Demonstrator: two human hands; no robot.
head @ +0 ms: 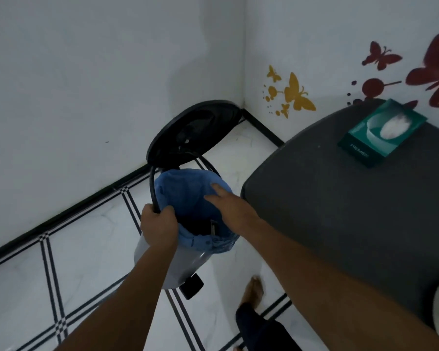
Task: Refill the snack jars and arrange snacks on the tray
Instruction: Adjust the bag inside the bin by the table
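One pedal bin (174, 264) at frame centre, pale body, standing on the tiled floor (81, 252) in the corner of two white walls. One black lid (193, 131) raised, tilted back toward the upper centre of the frame, underside facing the camera. One blue liner bag (185, 196) inside, folded over the rim. Bin's long axis upright, mouth open toward the camera. One black foot pedal (192, 286) at the base, toward the lower centre.

Two hands in view. Left hand (157, 224) at the near-left rim, grip closed around a thin black hoop (153, 188) that arcs up toward the lid. Right hand (228, 202) over the bin mouth, fingers straight and spread, holding nothing; contact with the liner cannot be told. One small dark flat item (213, 227) down inside the bag, kind unclear.

One dark grey worktop (340, 211) at right, edge just beside the bin. One green tissue box (383, 131) on it, upper right. Butterfly decals (295, 93) on the right wall, yellow and red. One bare foot (254, 291) on the floor, lower centre. No snack jars or tray in view.
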